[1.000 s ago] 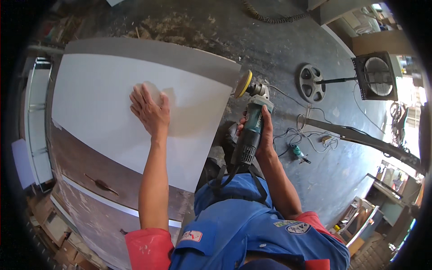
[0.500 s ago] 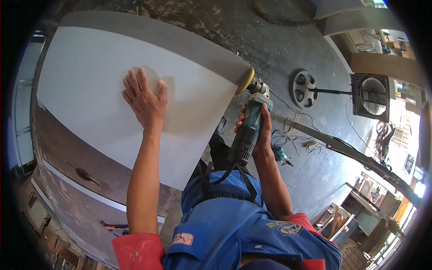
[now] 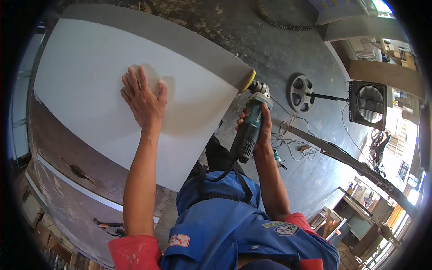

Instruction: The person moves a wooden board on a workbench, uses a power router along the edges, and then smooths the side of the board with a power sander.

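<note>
My left hand [image 3: 145, 100] lies flat with its fingers spread on a large white panel [image 3: 90, 72]. A wide grey side [image 3: 180, 41] runs along the panel's far edge. My right hand [image 3: 265, 128] is wrapped round the body of a teal and black angle grinder [image 3: 254, 119]. The grinder's yellow-backed disc [image 3: 249, 82] stands tilted against the right end of the grey side, near the panel's corner. From the grinder's rear, a black cord runs back toward my waist.
On the brown surface left of the panel lie a dark brush [image 3: 80, 173] and an orange-and-black tool [image 3: 109, 225]. A fan [image 3: 371, 103] on a round base [image 3: 301, 93] stands at right, with tangled cords [image 3: 288, 137] on the floor. A coiled hose [image 3: 285, 24] lies at the back.
The whole view has shifted slightly. The grinder's disc is turned a little more edge-on at the panel's end. My left hand keeps its place on the panel.
</note>
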`<state>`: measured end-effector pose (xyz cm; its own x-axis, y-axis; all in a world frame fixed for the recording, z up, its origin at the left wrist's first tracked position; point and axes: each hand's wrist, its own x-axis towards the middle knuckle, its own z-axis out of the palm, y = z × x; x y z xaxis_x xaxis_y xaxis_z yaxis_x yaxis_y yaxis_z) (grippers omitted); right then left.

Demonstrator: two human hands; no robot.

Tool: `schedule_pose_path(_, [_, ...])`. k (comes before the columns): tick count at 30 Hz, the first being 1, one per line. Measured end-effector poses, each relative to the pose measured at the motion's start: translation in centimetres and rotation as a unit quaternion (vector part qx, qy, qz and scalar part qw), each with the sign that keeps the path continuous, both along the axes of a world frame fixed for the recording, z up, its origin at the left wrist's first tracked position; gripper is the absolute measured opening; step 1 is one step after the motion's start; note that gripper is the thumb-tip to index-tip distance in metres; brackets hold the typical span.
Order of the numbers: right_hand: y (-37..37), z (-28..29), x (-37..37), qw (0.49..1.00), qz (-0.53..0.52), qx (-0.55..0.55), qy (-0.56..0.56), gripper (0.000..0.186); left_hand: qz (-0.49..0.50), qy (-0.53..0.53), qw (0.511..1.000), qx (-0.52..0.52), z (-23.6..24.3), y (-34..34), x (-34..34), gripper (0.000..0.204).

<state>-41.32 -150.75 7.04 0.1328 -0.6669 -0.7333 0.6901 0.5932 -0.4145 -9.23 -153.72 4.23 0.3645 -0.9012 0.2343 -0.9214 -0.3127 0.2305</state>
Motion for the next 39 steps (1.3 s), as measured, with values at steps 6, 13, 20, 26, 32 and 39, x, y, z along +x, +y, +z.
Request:
schedule_pose_path(6, [-0.3, 0.1, 0.1, 1.0, -0.008, -0.025, -0.001, 0.063, 0.004, 0.003, 1.0, 0.007, -0.2, 0.4, 0.1, 0.069])
schedule_pose_path(13, [0.8, 0.9, 0.7, 1.0, -0.013, -0.014, -0.002, 0.062, 0.001, -0.008, 1.0, 0.016, -0.1, 0.2, 0.0, 0.069])
schedule_pose_path(20, [7.0, 1.0, 2.6, 0.999, -0.031, 0.037, -0.017, 0.059, -0.015, -0.014, 1.0, 0.008, -0.6, -0.1, 0.2, 0.07])
schedule_pose_path(26, [9.7, 0.1, 0.5, 0.992, -0.074, 0.065, -0.082, 0.058, -0.095, 0.059, 0.993, -0.047, -1.7, 0.5, 0.5, 0.074])
schedule_pose_path(32, [11.4, 0.7, -3.9, 0.981, -0.172, 0.069, -0.057, 0.064, -0.416, 0.06, 0.907, 0.037, 0.9, -3.4, -13.1, 0.087])
schedule_pose_path(39, [14.3, 1.1, -11.0, 0.946, -0.321, 0.04, 0.001, 0.065, -0.402, 0.081, 0.911, -0.037, -0.7, -10.3, -16.9, 0.047])
